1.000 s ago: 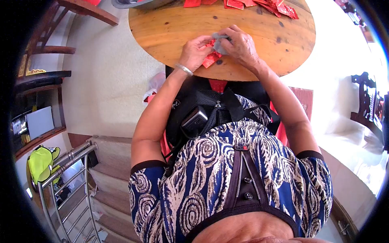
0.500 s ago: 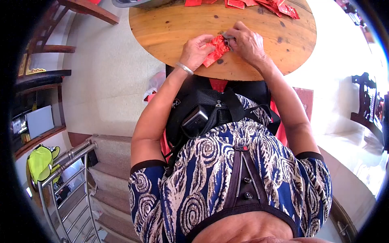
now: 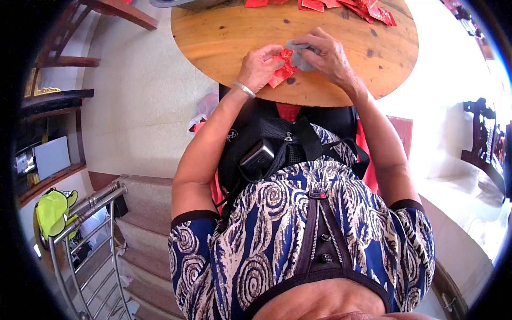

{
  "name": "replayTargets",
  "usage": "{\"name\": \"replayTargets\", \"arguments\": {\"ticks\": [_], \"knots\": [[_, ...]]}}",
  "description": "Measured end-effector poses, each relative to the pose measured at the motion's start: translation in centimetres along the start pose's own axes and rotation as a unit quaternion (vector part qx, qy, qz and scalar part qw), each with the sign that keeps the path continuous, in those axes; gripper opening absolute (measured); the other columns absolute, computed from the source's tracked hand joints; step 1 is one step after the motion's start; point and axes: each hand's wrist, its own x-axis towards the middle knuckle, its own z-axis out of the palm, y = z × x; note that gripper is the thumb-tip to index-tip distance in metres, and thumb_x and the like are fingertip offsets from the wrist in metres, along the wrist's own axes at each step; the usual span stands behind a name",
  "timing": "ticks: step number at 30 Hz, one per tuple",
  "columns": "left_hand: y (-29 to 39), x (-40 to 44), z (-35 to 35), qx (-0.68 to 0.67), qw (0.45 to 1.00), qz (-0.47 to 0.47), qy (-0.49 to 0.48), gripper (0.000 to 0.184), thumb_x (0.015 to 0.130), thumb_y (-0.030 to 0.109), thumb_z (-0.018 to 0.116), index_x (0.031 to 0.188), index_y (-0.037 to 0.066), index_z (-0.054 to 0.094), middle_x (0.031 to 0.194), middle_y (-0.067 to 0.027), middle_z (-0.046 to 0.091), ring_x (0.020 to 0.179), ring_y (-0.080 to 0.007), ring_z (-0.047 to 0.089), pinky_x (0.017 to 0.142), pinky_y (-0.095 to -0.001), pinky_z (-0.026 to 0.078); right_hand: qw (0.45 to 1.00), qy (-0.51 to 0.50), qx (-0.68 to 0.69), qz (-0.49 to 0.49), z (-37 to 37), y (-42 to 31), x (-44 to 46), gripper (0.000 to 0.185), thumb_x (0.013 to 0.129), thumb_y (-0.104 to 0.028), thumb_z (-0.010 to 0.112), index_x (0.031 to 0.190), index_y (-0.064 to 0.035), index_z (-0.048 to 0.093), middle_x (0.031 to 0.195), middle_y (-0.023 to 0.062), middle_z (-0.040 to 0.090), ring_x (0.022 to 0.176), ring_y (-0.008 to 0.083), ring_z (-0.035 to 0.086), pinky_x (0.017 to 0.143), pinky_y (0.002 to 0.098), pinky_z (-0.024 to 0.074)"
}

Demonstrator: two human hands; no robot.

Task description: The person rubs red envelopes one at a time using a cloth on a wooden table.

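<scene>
Over the near part of the round wooden table, my left hand [image 3: 260, 68] is closed on a small red packet [image 3: 282, 76], gripping its left side. My right hand [image 3: 326, 56] is closed on a grey, cloth-like piece [image 3: 302, 60] at the packet's right end. The grey piece overlaps or touches the packet's edge; whether part of it is still inside, I cannot tell. My right fingertips are partly hidden behind the grey piece.
The wooden table [image 3: 240, 32] carries several red packets [image 3: 368, 10] at its far edge and a grey tray [image 3: 173, 2] at the far left. A black bag [image 3: 266, 144] rests on my lap. A metal stair railing [image 3: 112, 213] stands at the lower left.
My right hand has drawn much more of the grey piece out at the packet's end, where only a little showed before. My left hand has stayed in place on the packet.
</scene>
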Motion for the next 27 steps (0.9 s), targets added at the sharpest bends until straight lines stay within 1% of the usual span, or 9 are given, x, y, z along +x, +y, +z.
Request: {"name": "replayTargets", "arguments": {"ticks": [1, 2, 7, 10, 14, 19, 22, 26, 27], "knots": [[0.0, 0.0, 0.0, 0.001, 1.000, -0.001, -0.001, 0.034, 0.084, 0.003, 0.068, 0.116, -0.004, 0.059, 0.106, -0.0076, 0.066, 0.094, -0.0111, 0.062, 0.082, -0.0235, 0.052, 0.998, 0.010, -0.044, -0.041, 0.7, -0.5, -0.3, 0.024, 0.077, -0.014, 0.060, 0.099, -0.0117, 0.069, 0.092, 0.0109, 0.060, 0.085, 0.0338, 0.062, 0.075, 0.0412, 0.0509], [-0.1, 0.0, 0.0, -0.022, 1.000, -0.004, -0.007, 0.033, 0.085, 0.002, 0.067, 0.116, -0.004, 0.059, 0.106, -0.0079, 0.066, 0.093, -0.0109, 0.062, 0.081, -0.0233, 0.053, 0.998, 0.010, -0.044, -0.041, 1.0, -0.2, -0.4, 0.024, 0.077, -0.014, 0.060, 0.099, -0.0117, 0.069, 0.092, 0.0109, 0.060, 0.085, 0.0338, 0.062, 0.075, 0.0412, 0.0509], [-0.1, 0.0, 0.0, -0.040, 0.999, -0.004, -0.008, 0.031, 0.085, 0.000, 0.065, 0.115, -0.004, 0.059, 0.105, -0.0081, 0.066, 0.090, -0.0103, 0.063, 0.079, -0.0226, 0.053, 0.996, -0.007, -0.091, -0.011, 1.1, 0.4, -0.4, 0.025, 0.078, -0.016, 0.059, 0.101, -0.0149, 0.068, 0.096, 0.0107, 0.060, 0.087, 0.0332, 0.062, 0.076, 0.0426, 0.0514], [0.0, 0.0, -0.1, 0.007, 1.000, 0.000, -0.005, 0.031, 0.085, 0.001, 0.066, 0.114, -0.004, 0.059, 0.105, -0.0074, 0.066, 0.091, -0.0106, 0.062, 0.080, -0.0230, 0.053, 0.991, -0.026, -0.133, 0.012, 0.6, 0.0, -0.3, 0.024, 0.079, -0.014, 0.060, 0.102, -0.0122, 0.068, 0.096, 0.0094, 0.060, 0.086, 0.0331, 0.062, 0.074, 0.0406, 0.0501], [0.6, -0.2, 0.0, 0.024, 1.000, -0.002, -0.005, 0.033, 0.084, 0.002, 0.066, 0.116, -0.006, 0.057, 0.107, -0.0108, 0.066, 0.094, -0.0142, 0.064, 0.081, -0.0248, 0.053, 0.989, -0.031, -0.145, 0.004, 0.4, 0.4, -0.3, 0.024, 0.080, -0.015, 0.060, 0.102, -0.0139, 0.068, 0.096, 0.0080, 0.061, 0.086, 0.0330, 0.062, 0.074, 0.0411, 0.0507], [0.4, -0.2, -0.1, 0.001, 1.000, -0.012, -0.008, 0.034, 0.084, 0.001, 0.066, 0.116, -0.007, 0.057, 0.108, -0.0109, 0.065, 0.095, -0.0143, 0.064, 0.082, -0.0248, 0.052, 0.976, -0.035, -0.214, 0.016, 0.2, 0.1, -0.2, 0.020, 0.080, -0.017, 0.059, 0.096, -0.0136, 0.069, 0.096, 0.0079, 0.061, 0.085, 0.0326, 0.063, 0.074, 0.0412, 0.0514], [-0.2, 0.0, -0.2, -0.016, 1.000, -0.010, -0.008, 0.033, 0.084, 0.004, 0.069, 0.115, -0.002, 0.060, 0.107, -0.0065, 0.065, 0.097, -0.0112, 0.061, 0.085, -0.0241, 0.051, 0.976, -0.013, -0.214, 0.032, -0.1, 0.3, -0.3, 0.020, 0.079, -0.022, 0.061, 0.097, -0.0181, 0.069, 0.095, 0.0083, 0.059, 0.086, 0.0320, 0.063, 0.075, 0.0430, 0.0518], [0.0, -0.1, -0.2, 0.025, 1.000, 0.008, 0.001, 0.034, 0.083, 0.004, 0.069, 0.115, -0.003, 0.060, 0.108, -0.0063, 0.065, 0.098, -0.0113, 0.060, 0.086, -0.0243, 0.050, 0.976, 0.025, -0.214, 0.044, -0.5, 1.8, -0.3, 0.020, 0.078, -0.020, 0.061, 0.095, -0.0164, 0.070, 0.093, 0.0088, 0.059, 0.085, 0.0329, 0.063, 0.074, 0.0422, 0.0517], [0.2, -0.2, -0.2, 0.032, 0.999, 0.005, -0.001, 0.034, 0.083, 0.005, 0.070, 0.115, -0.003, 0.060, 0.108, -0.0062, 0.065, 0.098, -0.0114, 0.060, 0.086, -0.0245, 0.050, 0.983, 0.046, -0.172, 0.033, -0.7, 2.2, -0.2, 0.021, 0.078, -0.019, 0.060, 0.096, -0.0157, 0.070, 0.092, 0.0094, 0.059, 0.084, 0.0331, 0.063, 0.074, 0.0415, 0.0517]]}}
